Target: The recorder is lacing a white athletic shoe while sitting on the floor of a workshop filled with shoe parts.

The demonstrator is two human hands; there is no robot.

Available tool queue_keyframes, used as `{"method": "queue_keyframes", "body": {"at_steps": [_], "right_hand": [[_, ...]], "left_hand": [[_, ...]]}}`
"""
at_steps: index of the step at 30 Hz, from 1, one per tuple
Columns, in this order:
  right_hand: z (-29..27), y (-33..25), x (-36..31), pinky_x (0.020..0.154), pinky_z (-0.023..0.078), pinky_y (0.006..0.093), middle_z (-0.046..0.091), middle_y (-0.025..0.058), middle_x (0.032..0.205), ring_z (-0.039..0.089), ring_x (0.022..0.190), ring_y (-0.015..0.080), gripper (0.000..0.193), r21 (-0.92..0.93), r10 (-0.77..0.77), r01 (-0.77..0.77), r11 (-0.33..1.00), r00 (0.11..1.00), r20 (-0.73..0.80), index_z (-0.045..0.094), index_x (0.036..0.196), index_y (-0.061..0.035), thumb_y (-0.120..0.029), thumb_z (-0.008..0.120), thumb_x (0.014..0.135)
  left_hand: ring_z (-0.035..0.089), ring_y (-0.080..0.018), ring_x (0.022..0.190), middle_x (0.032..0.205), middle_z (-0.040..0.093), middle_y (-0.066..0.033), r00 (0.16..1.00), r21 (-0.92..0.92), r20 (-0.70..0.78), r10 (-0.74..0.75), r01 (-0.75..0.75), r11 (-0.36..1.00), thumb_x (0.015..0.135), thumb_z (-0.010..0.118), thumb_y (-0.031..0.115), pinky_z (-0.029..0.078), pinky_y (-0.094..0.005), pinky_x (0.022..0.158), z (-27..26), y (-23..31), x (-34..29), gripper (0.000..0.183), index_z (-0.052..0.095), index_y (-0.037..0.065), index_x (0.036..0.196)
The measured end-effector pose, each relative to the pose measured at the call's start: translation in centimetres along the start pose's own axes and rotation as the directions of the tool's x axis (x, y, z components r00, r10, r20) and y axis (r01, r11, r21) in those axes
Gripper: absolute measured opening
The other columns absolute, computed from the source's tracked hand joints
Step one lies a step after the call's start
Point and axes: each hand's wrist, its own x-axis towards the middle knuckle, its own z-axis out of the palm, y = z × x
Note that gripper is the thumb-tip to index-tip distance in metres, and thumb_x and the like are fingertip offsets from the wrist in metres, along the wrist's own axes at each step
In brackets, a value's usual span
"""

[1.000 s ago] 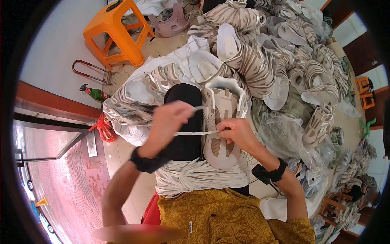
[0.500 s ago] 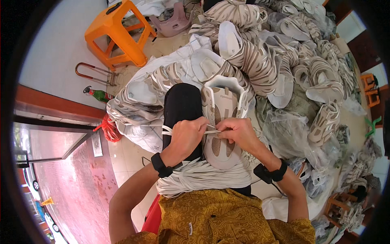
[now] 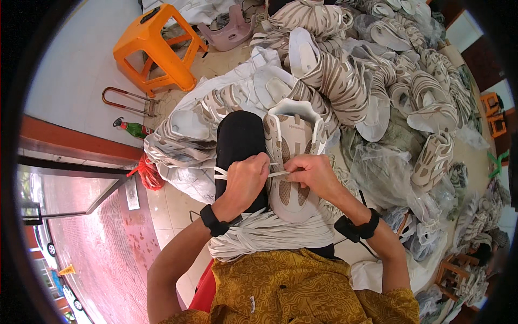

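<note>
A beige and white shoe upper [image 3: 294,202] lies lengthwise over my lap, its toe toward me and its opening away. Across its lacing area runs a white shoelace [image 3: 277,174]. My left hand [image 3: 247,178] is closed on the lace at the shoe's left edge, and a loop of lace sticks out left of the fist. With thumb and forefinger, my right hand [image 3: 312,174] pinches the lace over the middle of the upper. Left of the shoe rests a black padded form [image 3: 240,135]. A thick bundle of white laces [image 3: 270,235] lies across my lap.
Stacks of nested shoe uppers [image 3: 345,81] fill the floor ahead and right, with clear plastic bags [image 3: 383,167] among them. An orange stool [image 3: 156,46] and a green bottle [image 3: 133,128] stand or lie at the left, near a glass door [image 3: 70,189].
My left hand has shifted slightly left and the right hand slightly left too. Both keep hold of the lace; the shoe upper has moved a little left.
</note>
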Motion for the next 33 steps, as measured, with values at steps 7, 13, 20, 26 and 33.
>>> {"method": "queue_keyframes", "body": {"at_steps": [7, 13, 20, 26, 33], "right_hand": [[0.1, 0.4, 0.1, 0.042, 0.039, 0.0245, 0.056, 0.0069, 0.06, 0.051, 0.044, 0.0111, 0.012, 0.014, -0.058, 0.058, 0.998, 0.998, -0.012, 0.059, 0.073, 0.0024, -0.005, 0.064, 0.066], [0.1, 0.3, 0.2, 0.042, 0.04, 0.0246, 0.057, 0.0069, 0.06, 0.052, 0.044, 0.0114, 0.011, 0.004, -0.045, 0.045, 0.999, 0.999, -0.01, 0.06, 0.073, 0.0022, -0.005, 0.064, 0.066], [0.3, -0.1, 0.2, 0.042, 0.04, 0.0242, 0.057, 0.0071, 0.058, 0.052, 0.043, 0.0113, 0.012, 0.023, -0.038, 0.038, 0.999, 0.999, -0.019, 0.06, 0.072, 0.0034, -0.005, 0.064, 0.065], [0.2, 0.4, 0.5, 0.042, 0.04, 0.023, 0.056, 0.0056, 0.054, 0.051, 0.044, 0.0091, 0.009, 0.167, 0.053, -0.054, 0.985, 0.999, 0.009, 0.06, 0.071, 0.0043, -0.001, 0.063, 0.064], [-0.7, 2.5, -0.4, 0.049, 0.042, 0.0229, 0.057, 0.0055, 0.064, 0.054, 0.054, 0.0101, 0.009, 0.173, -0.11, 0.13, 0.976, 0.987, -0.12, 0.061, 0.071, 0.0031, -0.002, 0.064, 0.064]], "left_hand": [[0.057, -0.0303, 0.058, 0.065, 0.056, -0.0145, 1.0, -0.087, -0.023, -0.015, 0.013, 0.996, 0.072, 0.056, 0.002, 0.044, -0.0338, 0.05, 0.0, 0.1, -0.3, 0.005, 0.055, 0.003, 0.076], [0.057, -0.0304, 0.057, 0.064, 0.056, -0.0143, 0.999, -0.073, -0.035, -0.006, 0.004, 0.997, 0.072, 0.057, 0.002, 0.043, -0.0331, 0.048, 0.4, 0.2, -0.3, 0.005, 0.054, 0.004, 0.075], [0.055, -0.0285, 0.056, 0.063, 0.054, -0.0123, 0.99, 0.111, 0.024, 0.14, -0.142, 0.984, 0.069, 0.058, 0.002, 0.043, -0.0344, 0.046, 1.2, 0.4, -0.6, 0.01, 0.053, 0.004, 0.078], [0.051, -0.0212, 0.06, 0.064, 0.049, -0.0046, 0.905, 0.321, 0.092, 0.414, -0.421, 0.848, 0.067, 0.055, 0.011, 0.043, -0.0312, 0.052, 1.0, 0.8, 0.8, 0.009, 0.049, 0.007, 0.073], [0.059, -0.0269, 0.057, 0.058, 0.057, -0.0118, 0.833, 0.364, 0.532, 0.152, -0.387, 0.847, 0.066, 0.056, 0.014, 0.046, -0.0366, 0.052, -0.3, 1.8, 3.1, 0.014, 0.054, 0.002, 0.073]]}}
